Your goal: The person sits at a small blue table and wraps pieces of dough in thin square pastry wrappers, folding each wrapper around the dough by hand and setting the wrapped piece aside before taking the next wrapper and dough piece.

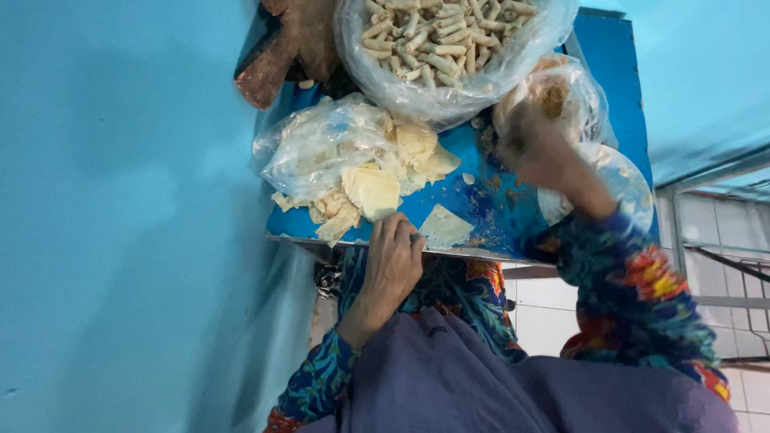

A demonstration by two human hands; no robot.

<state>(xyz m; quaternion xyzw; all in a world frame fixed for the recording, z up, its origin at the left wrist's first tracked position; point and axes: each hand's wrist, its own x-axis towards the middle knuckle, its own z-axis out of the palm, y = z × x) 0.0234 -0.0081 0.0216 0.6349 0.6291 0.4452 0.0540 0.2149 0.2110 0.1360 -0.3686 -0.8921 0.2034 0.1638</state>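
Wrappers (pixel 373 192), thin pale squares of dough, lie in a loose stack on the blue worktop (pixel 489 204), half spilling out of a crumpled clear plastic bag (pixel 317 144). One single wrapper (pixel 445 226) lies flat and apart from the stack, near the worktop's front edge. The left hand (pixel 393 261) rests at that edge, fingers together and curled lightly down, its fingertips touching the near side of the single wrapper and just beside the bottom of the stack; it pinches nothing.

The right hand (pixel 533 148) is raised over the right part of the worktop and blurred (whether it is spread or closed on anything cannot be told). It sits just in front of a smaller clear bag (pixel 573 92) holding brownish filling. Below its wrist, a round plate (pixel 630 188) covered in clear plastic juts over the worktop's right edge.

At the far side, a large clear bag (pixel 449 44) is packed with finished rolls, thin and pale. A dark brown wooden object (pixel 285 48) lies at the far left corner. Crumbs of filling dot the blue surface between the hands. Both arms wear flowered sleeves.
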